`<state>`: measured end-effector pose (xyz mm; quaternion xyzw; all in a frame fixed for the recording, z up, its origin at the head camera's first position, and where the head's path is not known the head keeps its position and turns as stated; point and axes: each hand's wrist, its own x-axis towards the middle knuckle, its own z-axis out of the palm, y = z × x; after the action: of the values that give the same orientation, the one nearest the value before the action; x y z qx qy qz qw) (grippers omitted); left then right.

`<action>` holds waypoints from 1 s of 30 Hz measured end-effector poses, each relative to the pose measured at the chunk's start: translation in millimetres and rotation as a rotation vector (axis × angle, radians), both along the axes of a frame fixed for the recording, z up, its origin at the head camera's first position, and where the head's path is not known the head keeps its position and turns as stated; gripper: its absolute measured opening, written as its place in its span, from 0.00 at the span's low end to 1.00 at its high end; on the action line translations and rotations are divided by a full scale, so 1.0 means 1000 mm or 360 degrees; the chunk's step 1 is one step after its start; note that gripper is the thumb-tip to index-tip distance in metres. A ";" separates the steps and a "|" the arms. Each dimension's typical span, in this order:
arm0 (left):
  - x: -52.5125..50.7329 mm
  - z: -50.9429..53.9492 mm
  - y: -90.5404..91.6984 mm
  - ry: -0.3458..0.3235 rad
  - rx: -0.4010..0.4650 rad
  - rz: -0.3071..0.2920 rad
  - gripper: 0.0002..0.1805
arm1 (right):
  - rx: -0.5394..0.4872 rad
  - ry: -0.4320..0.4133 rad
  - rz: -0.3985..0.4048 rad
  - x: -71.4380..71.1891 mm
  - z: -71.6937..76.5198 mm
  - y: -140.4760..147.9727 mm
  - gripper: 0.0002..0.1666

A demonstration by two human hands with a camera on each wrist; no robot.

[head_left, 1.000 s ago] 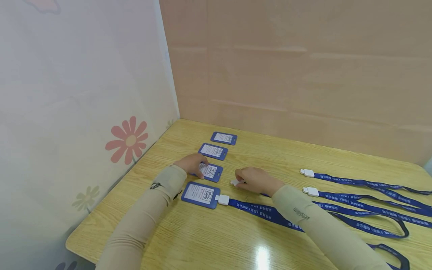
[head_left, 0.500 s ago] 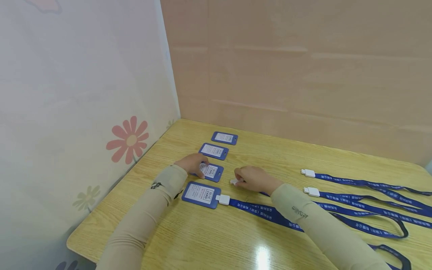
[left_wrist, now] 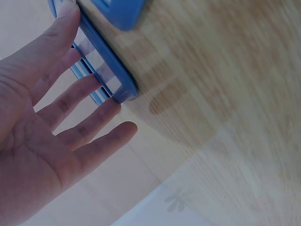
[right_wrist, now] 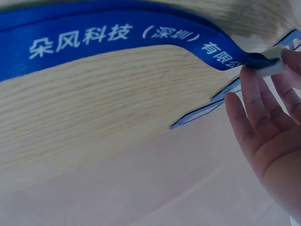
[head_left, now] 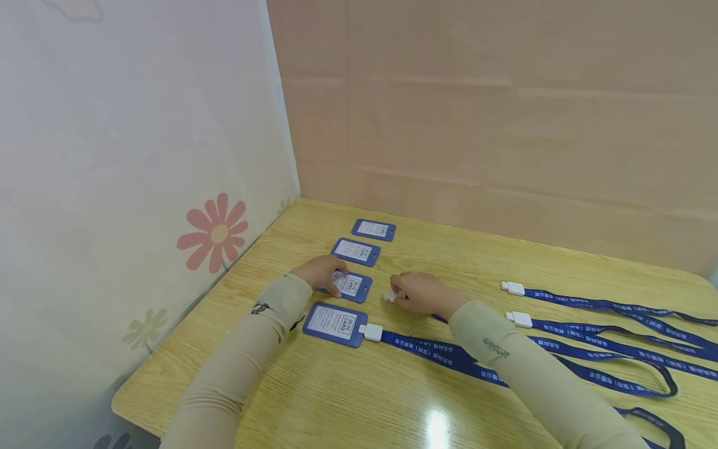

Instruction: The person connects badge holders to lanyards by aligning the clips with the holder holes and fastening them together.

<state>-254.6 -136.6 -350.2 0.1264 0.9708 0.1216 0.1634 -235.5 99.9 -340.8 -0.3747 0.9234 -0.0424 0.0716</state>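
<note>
1. Holding the gripped ID card holder (head_left: 354,286) on the counter (head_left: 314,405) by its left part, between thumb and fingers (left_wrist: 89,123) of the left hand (head_left: 318,272), with the little finger spread clear. Could skid or twist if pushed at its free right end, for want of support there.

2. Pinching a white clip (head_left: 390,297) between thumb and fingers of the right hand (head_left: 422,292), near the right end of the gripped ID card holder but apart from it. Could meet that end askew and jam if angled badly; impossible to tell the exact angle behind the fingers.

3. Trailing a blue printed lanyard (right_wrist: 94,37) from the same clip. Might tug or turn the clip in the pinch if caught under the right sleeve (head_left: 499,349).

4. Nearer the person than the gripped ID card holder, lying joined: a second ID card holder (head_left: 331,324), its own clip (head_left: 373,332) and strap (head_left: 426,352). Liable to be dragged by the right sleeve, crossing over that strap.

5. Just beyond the gripped ID card holder, lying loose: a third ID card holder (head_left: 354,252). Could be nudged out of line by left-hand knuckles, if lifted carelessly.
</note>
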 end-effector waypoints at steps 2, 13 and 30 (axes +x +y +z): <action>0.000 0.000 0.000 -0.0002 0.0005 0.0004 0.29 | 0.0011 -0.0006 -0.0002 0.000 0.000 -0.001 0.07; -0.001 -0.001 0.000 -0.0007 -0.0004 0.0008 0.29 | 0.0024 -0.0013 -0.0006 0.000 -0.003 -0.003 0.07; -0.001 -0.002 0.001 0.0000 -0.0014 0.0006 0.29 | 0.0057 -0.0085 -0.0033 -0.002 -0.010 -0.014 0.12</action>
<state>-255.9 -135.5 -352.4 0.1237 0.9716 0.1177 0.1636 -237.5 85.7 -350.6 -0.3627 0.9256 -0.0366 0.1023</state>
